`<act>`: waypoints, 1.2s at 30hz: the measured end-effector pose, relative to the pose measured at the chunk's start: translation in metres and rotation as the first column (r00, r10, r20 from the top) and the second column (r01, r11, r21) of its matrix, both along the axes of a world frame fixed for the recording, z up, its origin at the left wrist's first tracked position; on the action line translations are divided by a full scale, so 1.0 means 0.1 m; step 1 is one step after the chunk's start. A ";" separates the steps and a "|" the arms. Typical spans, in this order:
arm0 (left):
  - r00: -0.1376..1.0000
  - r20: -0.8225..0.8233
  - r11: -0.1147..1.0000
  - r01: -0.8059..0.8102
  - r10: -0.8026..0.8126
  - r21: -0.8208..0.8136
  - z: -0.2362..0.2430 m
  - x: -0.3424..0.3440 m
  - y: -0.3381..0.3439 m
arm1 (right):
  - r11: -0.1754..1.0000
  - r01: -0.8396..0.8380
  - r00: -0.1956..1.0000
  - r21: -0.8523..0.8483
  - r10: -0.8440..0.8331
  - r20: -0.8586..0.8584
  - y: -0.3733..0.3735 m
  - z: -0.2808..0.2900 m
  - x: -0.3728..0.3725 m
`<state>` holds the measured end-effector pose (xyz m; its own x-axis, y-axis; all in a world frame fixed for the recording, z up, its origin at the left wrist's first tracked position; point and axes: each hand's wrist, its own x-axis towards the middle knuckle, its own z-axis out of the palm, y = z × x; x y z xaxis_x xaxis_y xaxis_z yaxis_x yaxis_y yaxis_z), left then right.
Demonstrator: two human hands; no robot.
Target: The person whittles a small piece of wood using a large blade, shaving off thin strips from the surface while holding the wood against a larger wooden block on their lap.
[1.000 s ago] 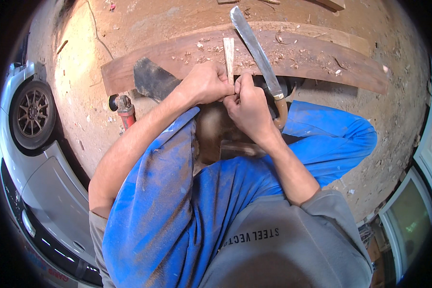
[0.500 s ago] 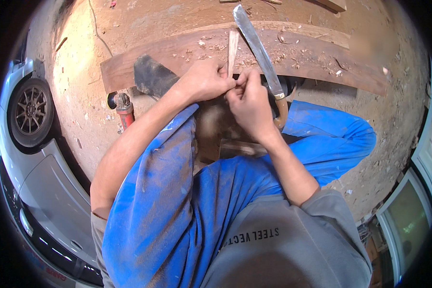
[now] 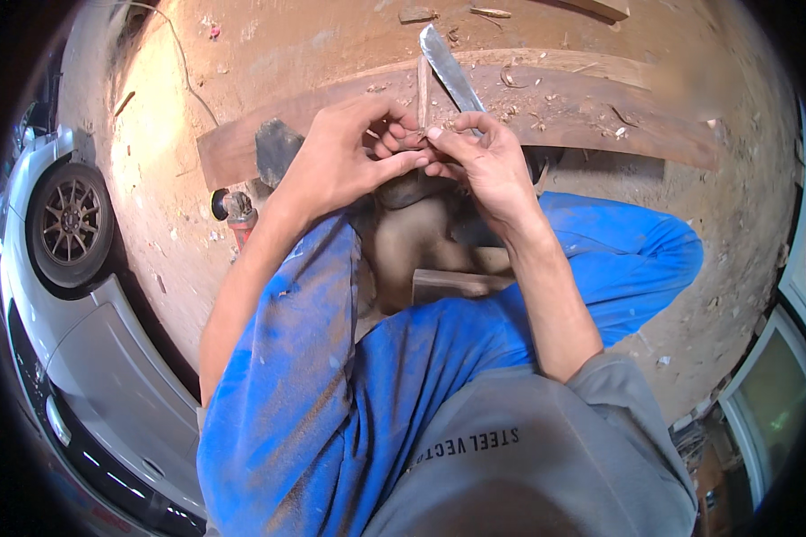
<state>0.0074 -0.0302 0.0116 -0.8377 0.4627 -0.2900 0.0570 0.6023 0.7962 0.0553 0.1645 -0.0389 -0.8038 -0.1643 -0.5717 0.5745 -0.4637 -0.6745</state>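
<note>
My left hand [image 3: 354,157] has its fingers curled by the lower end of a narrow pale wooden strip [image 3: 424,89], its thumb stretched toward my right hand [image 3: 485,166]. My right thumb and fingers pinch that same lower end; small detail between the fingertips is hard to make out. The strip points away from me over a long reddish-brown board [image 3: 582,116] strewn with shavings. Just right of the strip, a long metal blade [image 3: 448,67] lies angled across the board, its handle hidden behind my right hand.
My blue-trousered legs [image 3: 618,259] are bent around the work spot. A red angle grinder [image 3: 242,228] lies left of my left forearm beside dark material [image 3: 278,148]. A car with a dark wheel [image 3: 72,224] stands at far left; framed glass panels [image 3: 766,403] are at lower right.
My hands have opened up somewhat around the strip's end, the right one turning and moving slightly right. The blade sits further left, nearer the strip. The whole view has shifted slightly.
</note>
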 end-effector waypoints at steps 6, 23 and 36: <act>0.984 -0.177 1.000 -0.010 0.010 0.002 0.08 0.02 0.01 | 0.973 0.026 0.998 -0.229 -0.011 0.066 -0.08 0.00 0.04; 0.943 -0.325 0.985 -0.124 0.078 -0.124 0.27 -0.05 -0.10 | 0.310 0.146 0.877 0.940 0.399 -0.267 0.55 -0.50 0.65; 0.768 0.530 0.660 -0.611 0.360 0.437 -0.51 -0.23 -0.25 | 0.856 -0.179 0.980 0.485 0.197 0.014 0.79 -0.24 0.68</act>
<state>-0.0153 -0.0550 -0.0396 -0.8703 0.1945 -0.4524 -0.4773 -0.1070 0.8722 0.1232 0.2439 -0.0633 -0.8061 -0.0261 -0.5912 0.5902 0.0387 -0.8063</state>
